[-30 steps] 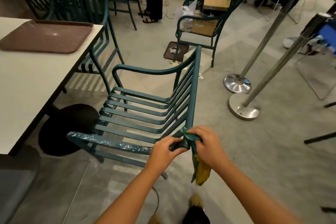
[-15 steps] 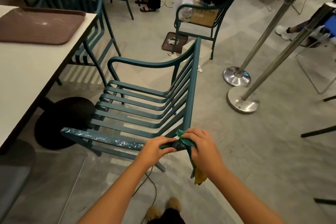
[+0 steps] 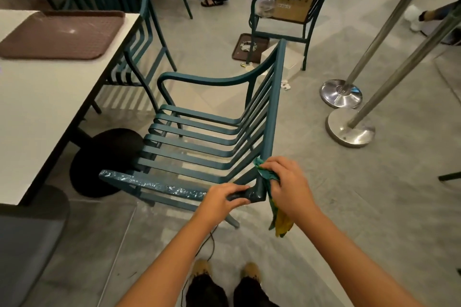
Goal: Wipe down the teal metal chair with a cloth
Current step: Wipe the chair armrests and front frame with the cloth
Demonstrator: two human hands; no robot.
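Gripping the chair [image 3: 273,107] at its near corner, the left hand [image 3: 220,200] has fingers and thumb curled tight round the near rail and holds nothing else. The right hand [image 3: 290,188] is just right of the left fingers, almost touching them. Its fingers are bunched round the cloth [image 3: 281,223] and press it onto the corner joint where the back rail meets the near rail. A teal part of the cloth pokes out above the right fingers, and a yellow tail hangs below the palm, clear of the floor. The chair stands upright on the floor, its seat slats running away beyond both sets of fingers and its far armrest well past them. Left of the left fingers, the near rail shows shiny speckles along its top. The table [image 3: 37,112] is further left, well apart from the fingers, with a brown tray [image 3: 57,32] on its far end. Posts [image 3: 350,129] with round steel bases stand right of and beyond the right fingers. A second chair holding a box [image 3: 296,7] is far beyond the fingers. Shoes [image 3: 202,268] are below the wrists.
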